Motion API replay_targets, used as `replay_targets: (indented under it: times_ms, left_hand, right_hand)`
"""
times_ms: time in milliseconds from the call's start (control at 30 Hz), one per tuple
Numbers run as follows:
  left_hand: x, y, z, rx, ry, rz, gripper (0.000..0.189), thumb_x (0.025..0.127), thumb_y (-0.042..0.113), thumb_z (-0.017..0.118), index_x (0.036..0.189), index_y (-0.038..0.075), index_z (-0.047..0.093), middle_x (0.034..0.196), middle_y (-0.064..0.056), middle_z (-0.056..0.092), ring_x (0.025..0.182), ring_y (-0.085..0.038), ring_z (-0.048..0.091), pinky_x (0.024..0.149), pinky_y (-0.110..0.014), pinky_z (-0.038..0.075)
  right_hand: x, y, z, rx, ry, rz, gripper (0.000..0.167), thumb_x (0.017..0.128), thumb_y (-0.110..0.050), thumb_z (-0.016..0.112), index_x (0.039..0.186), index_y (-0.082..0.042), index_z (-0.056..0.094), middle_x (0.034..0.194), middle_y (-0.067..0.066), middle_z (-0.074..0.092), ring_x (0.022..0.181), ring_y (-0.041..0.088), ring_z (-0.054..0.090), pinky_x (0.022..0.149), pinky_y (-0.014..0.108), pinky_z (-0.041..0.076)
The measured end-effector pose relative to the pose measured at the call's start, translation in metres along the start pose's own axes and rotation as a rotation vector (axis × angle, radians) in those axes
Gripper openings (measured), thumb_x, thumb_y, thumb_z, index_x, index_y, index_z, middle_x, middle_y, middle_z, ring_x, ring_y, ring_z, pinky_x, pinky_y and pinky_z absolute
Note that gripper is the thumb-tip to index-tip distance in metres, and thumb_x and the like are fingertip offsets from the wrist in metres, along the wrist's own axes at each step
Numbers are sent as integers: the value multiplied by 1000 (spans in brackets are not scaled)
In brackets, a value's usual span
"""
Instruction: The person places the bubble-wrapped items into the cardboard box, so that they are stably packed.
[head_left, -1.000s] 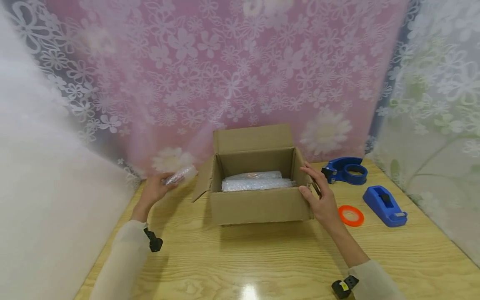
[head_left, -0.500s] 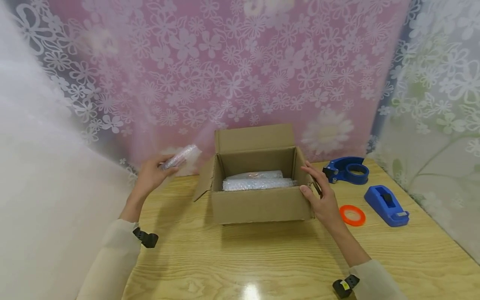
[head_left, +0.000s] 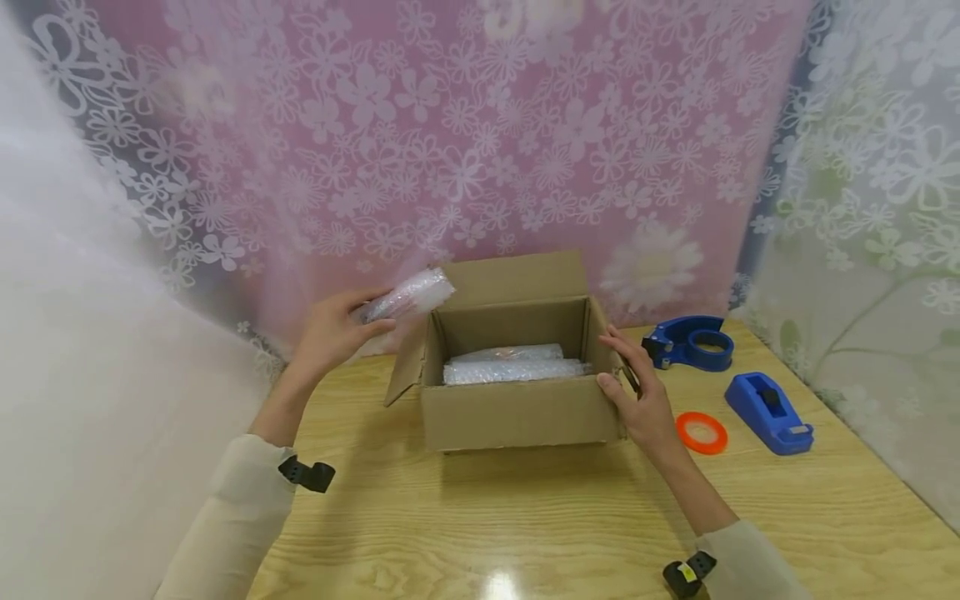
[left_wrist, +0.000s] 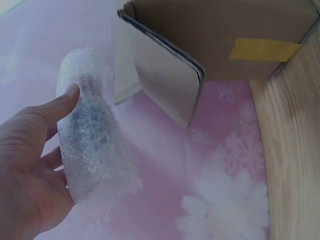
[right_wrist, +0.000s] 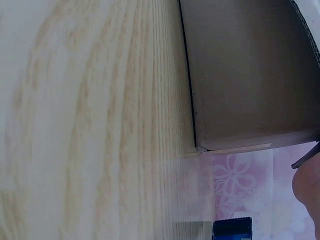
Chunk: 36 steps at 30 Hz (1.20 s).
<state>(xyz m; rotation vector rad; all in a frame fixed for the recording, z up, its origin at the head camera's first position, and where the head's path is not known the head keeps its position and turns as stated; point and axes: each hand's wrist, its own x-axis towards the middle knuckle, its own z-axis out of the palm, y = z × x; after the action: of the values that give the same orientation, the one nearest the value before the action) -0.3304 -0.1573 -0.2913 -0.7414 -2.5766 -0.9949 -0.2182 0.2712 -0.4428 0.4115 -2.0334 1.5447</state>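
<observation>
My left hand (head_left: 333, 333) grips a bubble-wrapped bundle (head_left: 412, 293), thumb on one side and fingers behind. In the left wrist view the wrapped bundle (left_wrist: 92, 140) is slim, with something dark and reddish showing through the clear wrap. It is held up beside the back left corner of an open cardboard box (head_left: 517, 417), overlapping its raised back flap in the head view. Inside the box lie bubble-wrapped packs (head_left: 517, 371). My right hand (head_left: 647, 400) holds the box at its right side, thumb at the near corner and fingers along the flap; only a bit of this hand shows in the right wrist view.
Right of the box stand a blue tape gun (head_left: 693, 343), a blue tape dispenser (head_left: 771, 414) and an orange tape roll (head_left: 702, 432) on the wooden table (head_left: 465, 533). A pink flowered curtain (head_left: 487, 150) hangs behind. The box's left flap (head_left: 405, 367) sticks outward.
My left hand has lifted the bubble-wrapped bundle from the table's back left and carried it up and right toward the box. The right hand and the box have stayed in place.
</observation>
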Motion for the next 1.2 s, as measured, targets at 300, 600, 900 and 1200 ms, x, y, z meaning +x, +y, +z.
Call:
replay_targets:
  times_ms: [300,600,900,1200]
  left_hand:
    - [15,29,21,-21,-42,106,56,88,24,86,140,15,68,137,-9,68,116,-25,63,95,-44,48]
    - [35,56,59,-36,-105,238,55,89,24,85,139,12,68,135,-8,70,118,-25,65,103,-43,50]
    - [46,72,105,17,-216,279,56,91,26,83,142,14,66,140,-6,67,133,-26,59,113,-42,47]
    - [52,68,132,101,-281,264,55,90,25,83,141,15,66,140,-5,67,132,-26,60,111,-42,49]
  right_hand:
    - [0,-33,2,-7,-7,17,51,103,1,60,152,-3,49,168,9,32,156,16,27,127,48,24]
    - [0,-41,3,-10,-8,9,51,103,1,59,152,-1,47,168,14,31,156,19,26,127,55,23]
    - [0,-24,5,6,-5,6,52,103,2,59,154,-2,46,168,12,31,156,17,26,127,42,24]
    - [0,2,1,14,0,1,55,102,0,62,154,-13,50,168,-2,33,155,14,27,122,23,27]
